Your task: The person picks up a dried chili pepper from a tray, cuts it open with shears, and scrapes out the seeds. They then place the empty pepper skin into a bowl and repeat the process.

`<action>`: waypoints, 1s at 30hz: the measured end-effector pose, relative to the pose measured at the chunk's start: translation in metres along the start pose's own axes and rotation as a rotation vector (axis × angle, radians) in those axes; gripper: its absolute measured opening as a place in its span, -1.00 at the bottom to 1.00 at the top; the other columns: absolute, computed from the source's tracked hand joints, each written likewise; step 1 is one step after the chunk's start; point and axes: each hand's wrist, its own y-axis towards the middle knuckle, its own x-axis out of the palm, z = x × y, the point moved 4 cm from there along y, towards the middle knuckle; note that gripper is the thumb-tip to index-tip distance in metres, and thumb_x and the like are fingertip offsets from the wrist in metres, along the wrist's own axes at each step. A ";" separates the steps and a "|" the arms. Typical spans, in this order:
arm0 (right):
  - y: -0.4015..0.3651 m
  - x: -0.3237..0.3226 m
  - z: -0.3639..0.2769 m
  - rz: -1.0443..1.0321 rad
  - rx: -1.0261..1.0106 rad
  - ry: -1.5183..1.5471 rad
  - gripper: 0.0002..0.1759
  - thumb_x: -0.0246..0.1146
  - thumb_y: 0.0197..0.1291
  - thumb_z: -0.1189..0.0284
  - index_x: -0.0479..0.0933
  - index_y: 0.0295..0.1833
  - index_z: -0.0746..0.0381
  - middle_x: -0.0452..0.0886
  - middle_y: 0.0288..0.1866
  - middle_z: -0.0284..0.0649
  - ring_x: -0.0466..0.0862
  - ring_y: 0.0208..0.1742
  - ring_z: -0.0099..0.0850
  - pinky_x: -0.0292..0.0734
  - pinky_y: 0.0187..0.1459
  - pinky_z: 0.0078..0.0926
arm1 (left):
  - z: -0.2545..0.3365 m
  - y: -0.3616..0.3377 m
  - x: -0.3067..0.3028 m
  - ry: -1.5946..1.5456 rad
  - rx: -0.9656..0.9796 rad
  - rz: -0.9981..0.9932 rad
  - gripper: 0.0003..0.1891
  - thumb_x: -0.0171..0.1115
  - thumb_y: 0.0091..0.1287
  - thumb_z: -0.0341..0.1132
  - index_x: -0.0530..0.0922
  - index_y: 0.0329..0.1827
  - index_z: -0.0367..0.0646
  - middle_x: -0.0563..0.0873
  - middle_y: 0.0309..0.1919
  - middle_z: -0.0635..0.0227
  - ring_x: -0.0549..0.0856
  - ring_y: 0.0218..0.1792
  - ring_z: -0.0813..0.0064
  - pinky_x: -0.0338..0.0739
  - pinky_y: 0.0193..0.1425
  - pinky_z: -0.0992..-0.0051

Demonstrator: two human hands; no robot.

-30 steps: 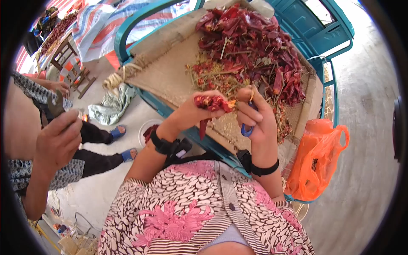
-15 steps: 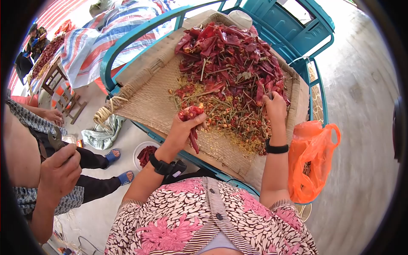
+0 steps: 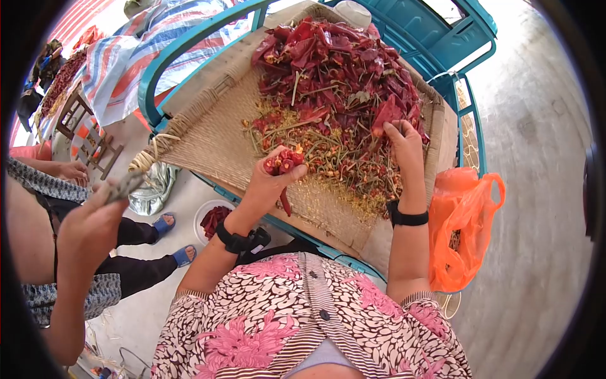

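My left hand (image 3: 271, 177) is wrapped round a small bunch of red chilies (image 3: 285, 162), their cut ends upward and one tip hanging below. My right hand (image 3: 407, 142) pinches a flat, dark red dried chili (image 3: 386, 114) at the right side of the heap. The large heap of dried chilies (image 3: 334, 69) lies on a woven tray (image 3: 214, 136) with a rolled rim. Stems, yellow seeds and small scraps (image 3: 322, 151) are spread between my two hands.
The tray rests on a teal metal cart (image 3: 154, 82). An orange plastic bag (image 3: 461, 227) hangs at its right. Below left is a white bowl (image 3: 205, 221) of chilies. At the left, another person's hand (image 3: 95, 227) holds a blurred tool (image 3: 126, 187). Striped sheeting (image 3: 126, 69) lies behind.
My right hand has lifted slightly, and a flat chili now shows at its fingertips. My left hand still holds its bunch. The other person's hand with the tool has moved right and up.
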 end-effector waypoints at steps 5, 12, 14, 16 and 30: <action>-0.015 0.013 -0.019 -0.093 0.006 0.281 -0.87 0.28 0.30 0.39 0.55 -0.17 0.23 0.43 -0.59 -0.46 0.29 -0.72 -0.72 0.15 -0.69 -0.68 | 0.002 -0.002 0.008 -0.041 0.056 -0.019 -0.85 0.38 0.27 -0.40 0.58 -0.17 -0.15 0.67 -0.25 0.53 0.57 -0.22 0.72 0.44 -0.06 0.62; -0.052 0.064 -0.014 -0.501 0.492 0.974 -0.81 0.18 0.37 0.37 0.52 -0.25 0.26 0.48 -0.56 -0.40 0.30 -0.73 -0.71 0.11 -0.73 -0.72 | 0.025 0.007 0.012 0.149 0.346 0.018 -0.78 0.33 0.26 -0.49 0.54 -0.07 -0.12 0.63 0.12 0.35 0.51 0.15 0.61 0.44 0.16 0.53; -0.067 0.080 -0.013 -0.585 0.641 1.032 -0.82 0.18 0.37 0.38 0.52 -0.24 0.27 0.48 -0.55 -0.39 0.29 -0.72 -0.71 0.11 -0.73 -0.72 | 0.035 0.009 0.015 0.331 0.544 -0.012 -0.74 0.33 0.24 -0.51 0.52 -0.05 -0.10 0.59 0.21 0.30 0.45 0.24 0.58 0.43 0.21 0.49; -0.080 0.093 -0.010 -0.671 0.725 1.022 -0.82 0.17 0.38 0.37 0.52 -0.24 0.26 0.51 -0.52 -0.39 0.27 -0.72 -0.72 0.08 -0.73 -0.74 | 0.044 0.010 0.019 0.485 0.675 -0.080 -0.72 0.34 0.22 -0.53 0.50 -0.05 -0.09 0.55 0.27 0.25 0.39 0.32 0.55 0.43 0.25 0.45; -0.091 0.108 -0.064 -0.405 -0.016 0.181 -0.63 0.39 0.20 0.34 0.55 0.05 0.30 0.45 -0.42 -0.52 0.42 -0.40 -0.70 0.33 -0.34 -0.72 | 0.022 0.003 -0.001 0.208 0.201 0.001 -0.73 0.37 0.25 -0.44 0.50 -0.05 -0.07 0.58 -0.35 0.62 0.48 -0.33 0.82 0.41 -0.29 0.70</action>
